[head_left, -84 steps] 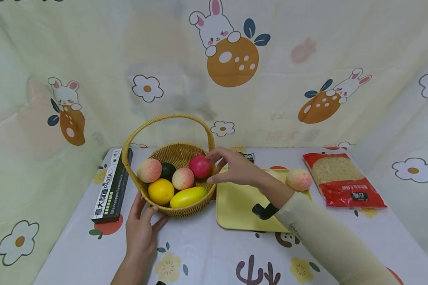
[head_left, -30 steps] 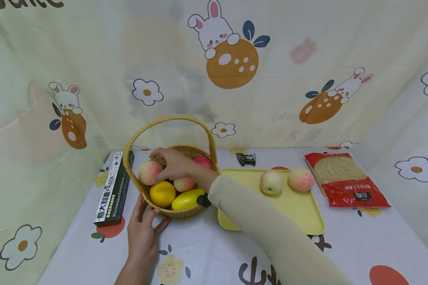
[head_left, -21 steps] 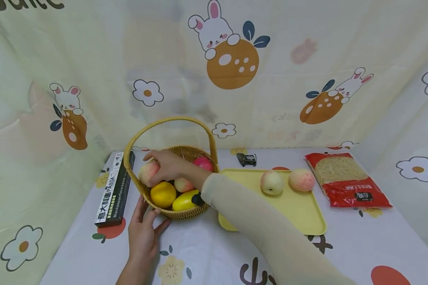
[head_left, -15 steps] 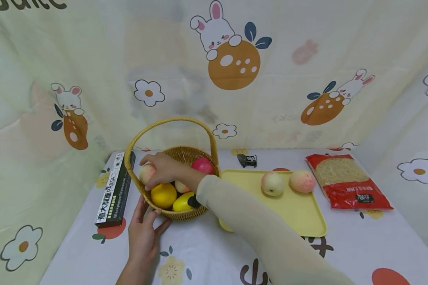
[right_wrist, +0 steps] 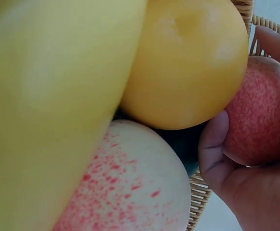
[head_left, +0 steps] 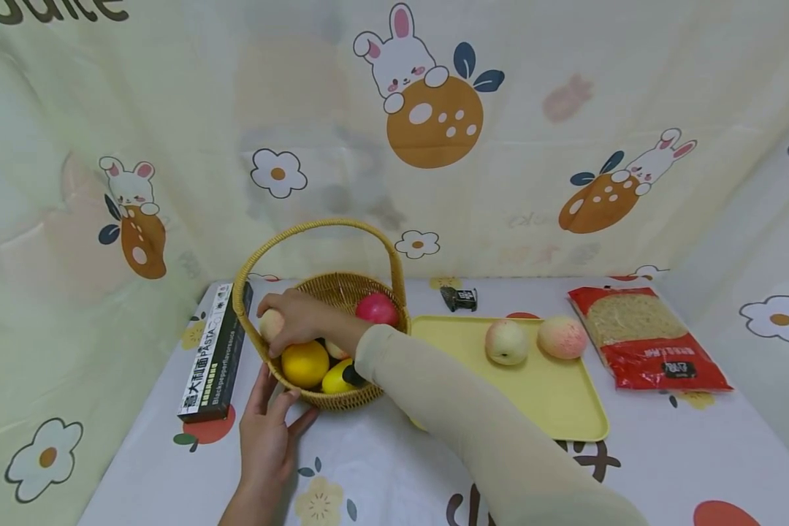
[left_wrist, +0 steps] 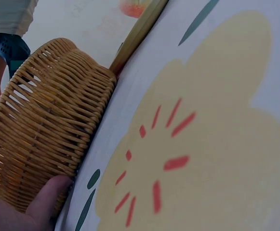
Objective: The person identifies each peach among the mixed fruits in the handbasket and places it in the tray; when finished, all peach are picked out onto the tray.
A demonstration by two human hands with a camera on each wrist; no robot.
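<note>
A wicker basket with a tall arched handle stands left of the table's middle. My right hand reaches into its left side and grips a peach. Up close in the right wrist view, thumb and fingers lie around that peach. Beside it are a round yellow fruit, a long yellow fruit, another peach, and a dark fruit mostly hidden. A red fruit lies at the basket's right. My left hand holds the basket's lower left side, its thumb against the wickerwork.
Right of the basket, a yellow tray bears two peaches. Farther right lies a red and clear food bag. A pasta box is at the left; a small black packet lies behind the tray.
My right hand has gone from the basket's right rim, by the red fruit, across to the left, and has taken hold of the peach there. My left hand has stayed on the basket.
</note>
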